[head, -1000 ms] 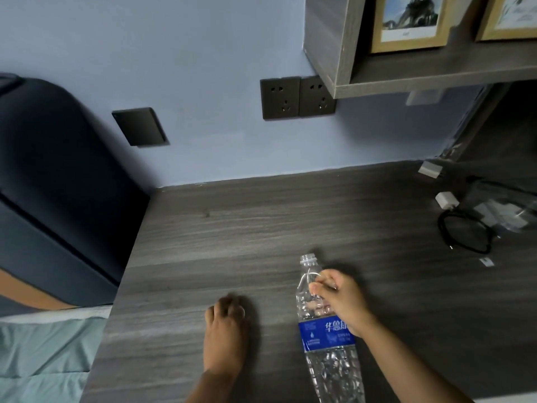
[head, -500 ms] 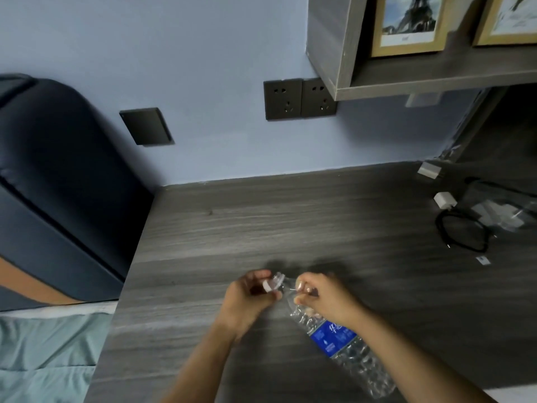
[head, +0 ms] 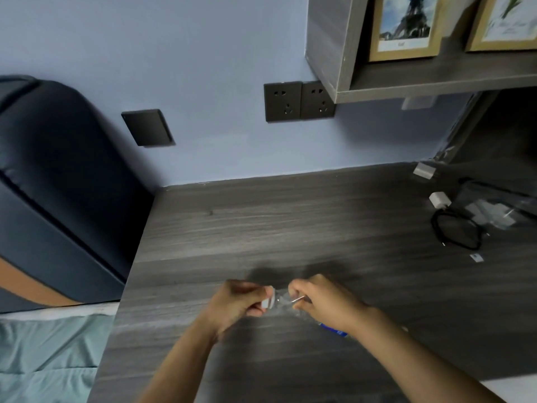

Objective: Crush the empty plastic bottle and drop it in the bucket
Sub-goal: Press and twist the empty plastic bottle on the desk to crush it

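A clear plastic bottle [head: 283, 302] with a blue label lies tilted over the grey wooden desk [head: 290, 228], neck pointing left. My left hand [head: 236, 305] is closed around its white cap [head: 266, 303]. My right hand [head: 322, 302] grips the bottle's shoulder just right of the neck. Most of the bottle's body is hidden under my right hand and forearm; only a strip of the blue label [head: 334, 330] shows. No bucket is in view.
A black cable loop [head: 456, 232], a white charger [head: 439, 199] and a clear bag of small parts [head: 499, 209] lie at the desk's right. A dark padded headboard [head: 58, 184] and a bed stand to the left. A shelf [head: 436, 80] with framed pictures hangs above.
The bottle went from upright in my right hand to tilted with its neck to the left. My left hand rose from the desk and closed on the cap. Both hands shifted slightly forward.
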Action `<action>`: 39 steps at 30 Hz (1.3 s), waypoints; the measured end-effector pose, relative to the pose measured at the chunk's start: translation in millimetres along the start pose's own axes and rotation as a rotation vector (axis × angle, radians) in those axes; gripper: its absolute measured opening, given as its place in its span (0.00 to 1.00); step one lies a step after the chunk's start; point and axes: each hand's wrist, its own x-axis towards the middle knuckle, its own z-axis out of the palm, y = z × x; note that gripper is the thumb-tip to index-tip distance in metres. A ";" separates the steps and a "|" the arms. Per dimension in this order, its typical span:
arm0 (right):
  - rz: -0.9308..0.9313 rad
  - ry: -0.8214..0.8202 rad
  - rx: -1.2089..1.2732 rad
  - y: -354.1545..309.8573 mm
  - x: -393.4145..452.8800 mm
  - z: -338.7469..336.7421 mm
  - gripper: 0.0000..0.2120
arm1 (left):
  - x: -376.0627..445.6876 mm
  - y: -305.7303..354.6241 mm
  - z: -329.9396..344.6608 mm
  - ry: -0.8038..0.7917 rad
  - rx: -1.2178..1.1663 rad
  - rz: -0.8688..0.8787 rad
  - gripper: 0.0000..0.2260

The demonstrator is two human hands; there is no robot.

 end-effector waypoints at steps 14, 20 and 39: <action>-0.033 -0.010 -0.067 -13.0 -1.1 -15.7 0.07 | -11.4 6.7 -8.1 -0.019 0.002 0.098 0.09; -0.027 0.018 -0.008 -23.3 -3.8 -27.0 0.06 | -20.7 13.0 -15.6 -0.048 0.030 0.197 0.15; -0.029 -0.023 0.287 -28.6 -9.6 -36.0 0.05 | -45.9 38.7 -22.7 -0.114 0.458 0.433 0.14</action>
